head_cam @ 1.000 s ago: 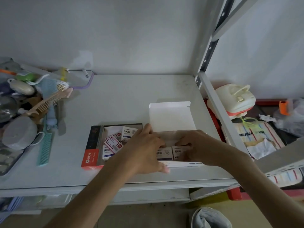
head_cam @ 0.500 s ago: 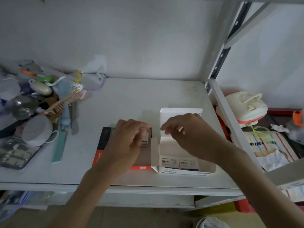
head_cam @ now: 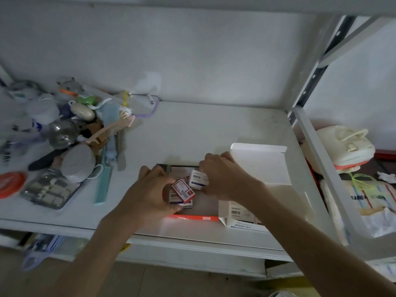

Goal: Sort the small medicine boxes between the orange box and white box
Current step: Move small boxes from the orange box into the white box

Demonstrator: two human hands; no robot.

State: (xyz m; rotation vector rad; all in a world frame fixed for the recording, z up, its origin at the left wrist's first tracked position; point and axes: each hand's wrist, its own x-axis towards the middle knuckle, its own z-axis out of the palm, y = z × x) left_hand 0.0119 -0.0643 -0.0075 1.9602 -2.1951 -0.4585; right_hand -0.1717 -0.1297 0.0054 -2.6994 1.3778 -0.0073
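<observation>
The orange box [head_cam: 192, 217] lies open on the white shelf, its orange front edge showing. To its right stands the white box [head_cam: 259, 166] with its lid flipped up; small white medicine boxes [head_cam: 237, 213] sit at its front. My left hand [head_cam: 147, 189] is inside the orange box, fingers closed on a small red-and-blue-trimmed medicine box [head_cam: 183, 190]. My right hand [head_cam: 222, 176] reaches across into the orange box and grips a small white medicine box [head_cam: 198, 179]. More small boxes lie under the held ones, partly hidden.
A heap of combs [head_cam: 107, 133], a metal ladle, a face mask [head_cam: 78, 162], a blister pack [head_cam: 49, 190] and an orange lid [head_cam: 10, 183] crowds the shelf's left end. The shelf's upright post [head_cam: 310, 146] stands on the right, with bags beyond it.
My right hand has moved left from above the white box into the orange box and taken a white medicine box. My left hand now holds a red-trimmed box. The camera moved closer.
</observation>
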